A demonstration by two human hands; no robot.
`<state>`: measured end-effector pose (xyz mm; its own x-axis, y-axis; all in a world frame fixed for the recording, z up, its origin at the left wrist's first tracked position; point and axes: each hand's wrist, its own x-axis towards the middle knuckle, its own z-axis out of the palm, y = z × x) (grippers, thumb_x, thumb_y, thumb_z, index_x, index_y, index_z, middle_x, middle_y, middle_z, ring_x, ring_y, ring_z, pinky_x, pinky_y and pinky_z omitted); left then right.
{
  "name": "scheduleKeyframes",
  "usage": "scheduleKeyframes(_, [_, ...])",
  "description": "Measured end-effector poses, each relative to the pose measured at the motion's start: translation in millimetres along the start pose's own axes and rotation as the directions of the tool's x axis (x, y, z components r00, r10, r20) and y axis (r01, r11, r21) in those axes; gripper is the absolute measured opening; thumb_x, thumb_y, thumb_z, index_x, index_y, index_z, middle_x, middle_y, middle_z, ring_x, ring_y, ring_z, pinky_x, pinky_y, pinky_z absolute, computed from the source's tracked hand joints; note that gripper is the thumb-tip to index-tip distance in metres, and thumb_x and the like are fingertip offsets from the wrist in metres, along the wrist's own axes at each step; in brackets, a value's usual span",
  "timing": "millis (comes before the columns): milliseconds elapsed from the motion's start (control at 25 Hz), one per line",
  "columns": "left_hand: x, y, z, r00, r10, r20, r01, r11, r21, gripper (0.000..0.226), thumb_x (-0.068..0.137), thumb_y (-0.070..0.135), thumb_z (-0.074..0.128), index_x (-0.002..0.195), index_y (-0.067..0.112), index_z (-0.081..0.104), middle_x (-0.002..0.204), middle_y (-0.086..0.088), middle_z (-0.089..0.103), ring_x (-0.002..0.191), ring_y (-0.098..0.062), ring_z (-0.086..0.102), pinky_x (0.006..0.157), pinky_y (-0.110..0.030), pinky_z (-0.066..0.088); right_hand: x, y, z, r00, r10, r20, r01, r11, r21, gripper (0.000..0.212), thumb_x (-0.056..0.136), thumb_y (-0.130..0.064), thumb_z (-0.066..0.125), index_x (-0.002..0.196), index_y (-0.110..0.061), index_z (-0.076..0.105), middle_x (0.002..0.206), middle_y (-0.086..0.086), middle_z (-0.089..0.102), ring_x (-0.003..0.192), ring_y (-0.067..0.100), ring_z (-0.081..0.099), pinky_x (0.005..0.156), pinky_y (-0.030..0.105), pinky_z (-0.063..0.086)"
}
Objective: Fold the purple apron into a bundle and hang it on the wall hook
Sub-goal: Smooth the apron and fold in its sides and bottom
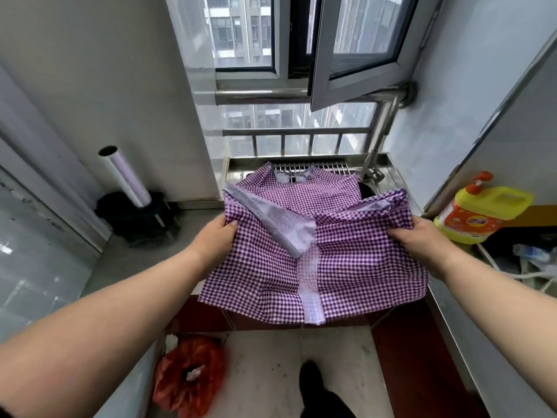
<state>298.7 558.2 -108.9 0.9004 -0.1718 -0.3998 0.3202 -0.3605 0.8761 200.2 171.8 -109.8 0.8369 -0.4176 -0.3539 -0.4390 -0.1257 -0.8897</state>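
Purple gingham apron (355, 254) at centre, spread over the steel sink (388, 176), neck end toward 12 o'clock against the drain rack (316, 168), lower hem hanging past the counter edge toward 6. Both side panels folded inward, pale lining showing along a diagonal flap at 11 and in a strip down the middle. Steel counter (129, 254) running from 9 o'clock round to 3.

Left hand (215, 241) at 9 o'clock of the apron, fingers closed, thumb on top, pinching the left folded edge. Right hand (422, 236) at 3 o'clock, fingers curled under and thumb over, gripping the right folded edge. Both forearms bare, reaching in from 7 and 4.

Open window (355, 46) with railing (295, 132) at 12. Yellow detergent jug (482, 215) with orange pump at 3, on the counter near the right hand, not touching it. Shiny roll (125, 176) tilted in a black holder (135, 215) at 9 to 10. Orange bag (190, 378) on the floor at 7. Faucet (372, 173) at 1, just beside the apron's far corner. Dark shoe (310, 372) at 6.
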Motion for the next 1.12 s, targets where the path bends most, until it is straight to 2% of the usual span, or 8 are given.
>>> scheduleKeyframes(80, [27,13,1,1.0,0.005,-0.014,-0.006,0.999,-0.04,0.04,0.111,0.03,0.039,0.146,0.024,0.056,0.133,0.004,0.067,0.12,-0.021,0.063,0.104,-0.042,0.05,29,-18,2,1.0,0.008,-0.003,-0.008,0.999,0.044,0.008,0.101,-0.017,0.068,0.101,-0.025,0.068,0.105,0.006,0.076,0.095,0.029,0.072,0.08,0.038,0.055])
scheduleKeyframes(240, [96,34,2,0.992,-0.018,-0.122,0.014,0.999,-0.029,0.042,0.109,0.035,0.04,0.148,0.026,0.054,0.138,0.004,0.063,0.125,-0.023,0.06,0.116,-0.053,0.042,123,-44,4,0.999,0.011,-0.04,-0.008,0.996,0.089,0.006,0.101,-0.016,0.067,0.097,-0.02,0.071,0.106,0.009,0.077,0.101,0.035,0.073,0.1,0.052,0.056])
scheduleKeyframes(360, [145,49,2,0.978,-0.082,-0.193,0.073,0.996,-0.057,0.042,0.11,0.036,0.038,0.147,0.028,0.056,0.138,0.001,0.064,0.124,-0.025,0.061,0.115,-0.055,0.043,191,-52,9,0.999,0.036,-0.024,-0.034,0.997,0.066,0.008,0.096,-0.021,0.072,0.091,-0.022,0.078,0.1,0.005,0.081,0.1,0.034,0.075,0.101,0.054,0.056])
scheduleKeyframes(560, [213,67,0,0.944,-0.122,-0.305,0.12,0.992,-0.028,0.041,0.108,0.039,0.036,0.139,0.028,0.061,0.132,-0.001,0.066,0.121,-0.029,0.061,0.113,-0.054,0.044,296,-61,22,0.996,0.086,0.012,-0.086,0.995,0.05,0.012,0.089,-0.028,0.071,0.094,-0.026,0.081,0.102,0.002,0.082,0.101,0.034,0.075,0.1,0.055,0.057])
scheduleKeyframes(720, [259,65,-4,0.924,-0.162,-0.347,0.154,0.987,-0.05,0.039,0.101,0.047,0.038,0.125,0.035,0.067,0.123,0.0,0.071,0.114,-0.03,0.066,0.11,-0.053,0.048,357,-52,32,0.99,0.135,-0.034,-0.133,0.99,0.047,0.015,0.092,-0.023,0.067,0.103,-0.017,0.076,0.102,0.008,0.08,0.096,0.036,0.076,0.097,0.059,0.059])
scheduleKeyframes(800, [278,67,-2,0.911,-0.185,-0.369,0.182,0.982,-0.043,0.034,0.103,0.046,0.039,0.121,0.034,0.066,0.121,0.001,0.069,0.112,-0.027,0.064,0.108,-0.044,0.047,378,-50,38,0.985,0.164,-0.047,-0.164,0.986,0.017,0.018,0.09,-0.027,0.069,0.104,-0.016,0.074,0.105,0.009,0.079,0.096,0.036,0.075,0.097,0.059,0.058])
scheduleKeyframes(960, [309,61,5,0.896,-0.21,-0.392,0.233,0.972,0.013,0.043,0.114,0.037,0.03,0.143,0.02,0.057,0.127,-0.006,0.062,0.114,-0.028,0.057,0.098,-0.038,0.042,413,-44,48,0.973,0.217,-0.079,-0.217,0.976,0.005,0.009,0.091,-0.022,0.069,0.097,-0.016,0.073,0.102,0.013,0.077,0.092,0.038,0.075,0.092,0.057,0.061])
scheduleKeyframes(1120, [321,48,5,0.877,-0.296,-0.38,0.329,0.944,0.025,0.05,0.112,0.043,0.025,0.149,0.02,0.048,0.136,-0.007,0.06,0.119,-0.03,0.057,0.101,-0.043,0.044,435,-31,54,0.963,0.218,-0.162,-0.246,0.952,-0.183,0.037,0.071,-0.04,0.072,0.1,-0.017,0.071,0.106,0.01,0.077,0.096,0.035,0.074,0.093,0.054,0.061])
